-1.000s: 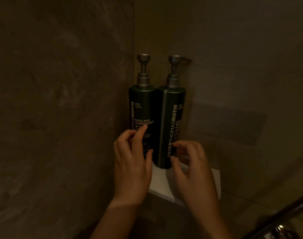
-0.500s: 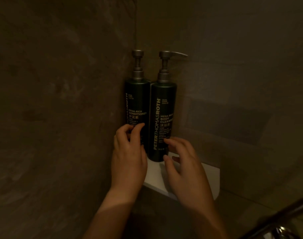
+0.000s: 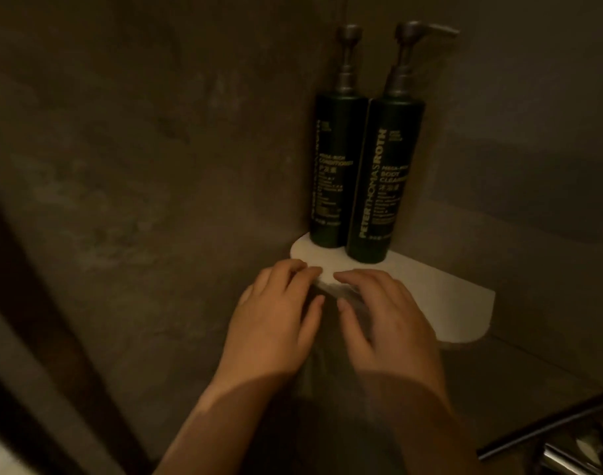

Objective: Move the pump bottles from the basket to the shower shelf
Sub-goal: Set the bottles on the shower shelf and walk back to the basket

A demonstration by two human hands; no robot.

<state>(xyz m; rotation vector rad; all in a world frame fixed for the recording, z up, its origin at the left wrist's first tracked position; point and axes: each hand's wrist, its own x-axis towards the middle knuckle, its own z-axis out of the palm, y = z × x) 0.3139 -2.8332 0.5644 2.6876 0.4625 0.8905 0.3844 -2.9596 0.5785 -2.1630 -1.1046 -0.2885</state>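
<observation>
A: Count on the shower shelf (image 3: 447, 296)?

B: We log two pump bottles, both dark green with grey pumps, both upright. The conditioner bottle (image 3: 332, 173) stands deepest in the corner. The body cleanser bottle (image 3: 385, 180) stands just to its right, and their sides touch.

A: Pump heads?

B: Two. The cleanser's spout points right. We cannot tell which way the conditioner's spout points.

A: The shelf itself?

B: One, white, with rounded corners. It is fixed where the left wall (image 3: 122, 166) meets the right wall (image 3: 533, 132), both dark and stone-like.

A: Hands?

B: Two, both bare, both lower than the bottles and apart from them. The left hand (image 3: 276, 323) and the right hand (image 3: 385, 323) sit side by side at the shelf's front edge, backs up.

A: Grip?

B: Neither grip has hold of anything. We note the fingers on both lying loose and only slightly bent. The fingertips reach the shelf's front edge, but the frame is blurred there, so we cannot tell whether they touch it.

A: Anything else?

B: One dark rail (image 3: 550, 426) and one shiny metal fitting (image 3: 574, 452) in the lower right corner, well apart from the shelf.
</observation>
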